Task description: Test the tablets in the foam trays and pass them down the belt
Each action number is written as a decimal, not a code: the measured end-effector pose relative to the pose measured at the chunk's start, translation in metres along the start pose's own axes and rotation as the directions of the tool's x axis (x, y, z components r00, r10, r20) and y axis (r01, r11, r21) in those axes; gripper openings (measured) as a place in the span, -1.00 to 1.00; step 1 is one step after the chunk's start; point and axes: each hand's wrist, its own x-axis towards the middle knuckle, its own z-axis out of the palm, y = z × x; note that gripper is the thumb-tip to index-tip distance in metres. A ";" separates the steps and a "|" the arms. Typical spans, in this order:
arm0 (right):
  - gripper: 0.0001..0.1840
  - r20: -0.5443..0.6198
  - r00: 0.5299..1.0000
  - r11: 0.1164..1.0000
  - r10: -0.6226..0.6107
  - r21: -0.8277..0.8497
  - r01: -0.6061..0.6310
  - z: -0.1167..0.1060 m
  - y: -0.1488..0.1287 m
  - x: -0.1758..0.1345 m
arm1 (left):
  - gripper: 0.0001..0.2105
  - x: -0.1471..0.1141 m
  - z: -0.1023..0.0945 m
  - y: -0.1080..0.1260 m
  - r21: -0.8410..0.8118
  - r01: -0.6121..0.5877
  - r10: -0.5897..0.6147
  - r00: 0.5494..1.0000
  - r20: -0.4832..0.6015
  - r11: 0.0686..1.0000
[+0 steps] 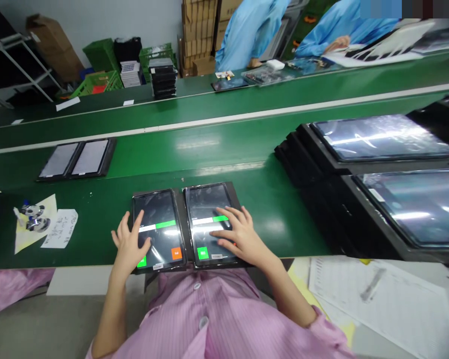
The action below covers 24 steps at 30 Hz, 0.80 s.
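Note:
Two dark tablets lie side by side in a black tray (182,190) at the near edge of the green belt. On the left tablet (160,219) rests my left hand (128,243), fingers spread, index finger raised over the screen near a white and green bar. My right hand (238,235) lies flat on the right tablet (205,204), fingers apart, touching its screen. Each screen shows a green button low down; the left one also has an orange button (176,253). Neither hand holds anything.
Stacked black trays with film-covered tablets (381,137) fill the right. Another tray with two tablets (77,158) lies far left on the belt. Paper notes and small metal parts (35,219) sit left. Printed sheets (377,299) lie at lower right. People in blue coats (247,30) work across the line.

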 end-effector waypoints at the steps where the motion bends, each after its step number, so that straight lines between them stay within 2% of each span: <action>1: -0.73 -0.014 1.000 1.000 0.018 -0.003 -0.018 -0.002 0.005 -0.001 | -0.33 0.006 -0.003 0.004 0.005 -0.025 0.025 0.999 0.033 1.000; 5: -0.73 -0.034 0.999 0.999 0.037 0.002 -0.037 -0.001 0.012 -0.008 | -0.31 0.021 -0.009 0.013 0.005 -0.091 0.089 0.986 0.137 0.996; 8: -0.72 -0.080 0.996 0.999 0.039 0.012 -0.038 0.002 0.012 -0.017 | -0.27 0.024 -0.010 0.022 0.018 -0.135 0.132 0.985 0.114 0.991; 10: -0.70 -0.155 0.985 0.997 0.080 0.021 -0.077 0.002 0.016 -0.021 | -0.21 0.025 -0.011 0.031 0.007 -0.194 0.192 0.975 0.113 0.981; 13: -0.67 -0.282 0.930 0.969 0.234 0.145 -0.200 0.003 0.032 -0.016 | -0.20 0.039 -0.014 0.045 -0.026 -0.307 0.308 0.941 0.143 0.951; 16: -0.61 -0.325 0.861 0.885 0.392 0.388 -0.257 0.012 0.057 0.009 | -0.36 0.070 -0.015 0.056 0.013 -0.378 0.370 0.914 0.167 0.926; 20: -0.54 -0.284 0.773 0.742 0.567 0.584 -0.330 0.035 0.089 0.050 | -0.55 0.112 -0.012 0.066 0.092 -0.453 0.419 0.872 0.255 0.887; 22: -0.53 -0.241 0.738 0.665 0.630 0.659 -0.351 0.044 0.097 0.059 | -0.57 0.121 -0.010 0.071 0.106 -0.493 0.447 0.846 0.291 0.864; 24: -0.51 -0.225 0.721 0.623 0.656 0.700 -0.348 0.049 0.102 0.059 | -0.56 0.124 -0.009 0.076 0.137 -0.514 0.460 0.837 0.297 0.847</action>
